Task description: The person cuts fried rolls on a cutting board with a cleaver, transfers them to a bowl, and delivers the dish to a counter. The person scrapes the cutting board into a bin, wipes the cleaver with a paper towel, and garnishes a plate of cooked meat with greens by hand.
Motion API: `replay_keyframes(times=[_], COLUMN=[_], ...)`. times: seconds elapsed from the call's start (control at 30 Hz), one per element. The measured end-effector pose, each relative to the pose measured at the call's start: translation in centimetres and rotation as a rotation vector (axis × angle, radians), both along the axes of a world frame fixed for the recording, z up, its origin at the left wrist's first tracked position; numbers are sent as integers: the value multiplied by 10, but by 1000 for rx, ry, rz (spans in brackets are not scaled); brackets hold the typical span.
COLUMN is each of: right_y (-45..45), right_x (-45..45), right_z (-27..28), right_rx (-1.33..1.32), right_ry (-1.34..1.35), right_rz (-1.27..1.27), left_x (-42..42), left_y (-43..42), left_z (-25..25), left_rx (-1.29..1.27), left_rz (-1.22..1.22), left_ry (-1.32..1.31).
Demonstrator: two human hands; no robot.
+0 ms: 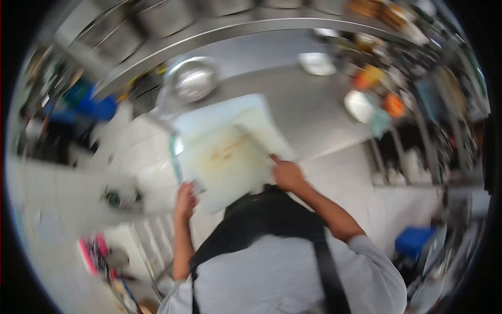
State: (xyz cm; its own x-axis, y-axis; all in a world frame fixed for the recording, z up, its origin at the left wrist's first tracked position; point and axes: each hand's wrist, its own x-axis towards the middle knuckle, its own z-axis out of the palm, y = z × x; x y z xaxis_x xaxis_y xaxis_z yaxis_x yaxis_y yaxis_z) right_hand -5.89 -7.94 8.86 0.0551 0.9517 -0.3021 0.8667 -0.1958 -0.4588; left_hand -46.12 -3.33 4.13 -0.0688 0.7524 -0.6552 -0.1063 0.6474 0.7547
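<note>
A yellowish-white cutting board (230, 175) with brown-orange smears lies in front of my body, overlapping a second white cutting board (251, 104) on the steel counter. My left hand (185, 201) is closed at the near left edge of the smeared board; blur hides the exact grip. My right hand (287, 175) is wrapped round the handle of a knife (256, 140), whose blurred blade points up and left over the board.
On the steel counter (314, 104) stand a metal bowl (193, 79) behind the boards and a white dish (317, 64) farther right. A rack with assorted items (395, 104) is at the right. Overhead runs a metal shelf (225, 32) with containers. A blue bin (414, 242) sits low right.
</note>
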Motion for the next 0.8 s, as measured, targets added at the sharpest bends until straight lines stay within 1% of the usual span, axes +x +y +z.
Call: replay_keyframes(times=[0.03, 0.07, 0.1, 0.13, 0.17, 0.27, 0.3, 0.33, 0.4, 0.43, 0.5, 0.63, 0.73, 0.8], right_y=[0, 1, 0, -2, 0, -4, -3, -1, 2, 3, 4, 6, 1, -3], right_x=[1, 3, 5, 11, 11, 22, 24, 26, 31, 32, 26, 1, -18, -33], right_z=[5, 10, 13, 16, 14, 17, 19, 20, 19, 22, 37, 75, 81, 93], right_rx=[-14, -25, -8, 13, 26, 62, 81, 100, 174, 210, 190, 123, 151, 109], right_ry=[-20, -38, -44, -60, -62, -73, -62, -47, 98, 164, 315, 599, 631, 636], right_rz=[13, 31, 70, 93, 122, 149, 151, 152, 166, 169, 156, 157, 214, 233], left_x=[4, 14, 27, 30, 27, 37, 39, 39, 36, 28, 3, -52, -104, -133], left_y=[1, -3, -9, -13, -14, -25, -28, -30, -42, -51, -66, -110, -133, -148], left_z=[-1, 8, 19, 11, -6, -22, -15, -10, -2, -6, -10, 11, 16, 17], left_rx=[-62, -46, -63, -75, -89, 3, 42, 59, 78, 77, 81, 89, 166, 213], left_rz=[-75, -126, -93, -130, -184, -161, -160, -161, -164, -151, -138, 16, 100, 172], left_ry=[-67, -166, -207, -227, -258, -307, -365, -358, -336, -352, -380, -380, -385, -354])
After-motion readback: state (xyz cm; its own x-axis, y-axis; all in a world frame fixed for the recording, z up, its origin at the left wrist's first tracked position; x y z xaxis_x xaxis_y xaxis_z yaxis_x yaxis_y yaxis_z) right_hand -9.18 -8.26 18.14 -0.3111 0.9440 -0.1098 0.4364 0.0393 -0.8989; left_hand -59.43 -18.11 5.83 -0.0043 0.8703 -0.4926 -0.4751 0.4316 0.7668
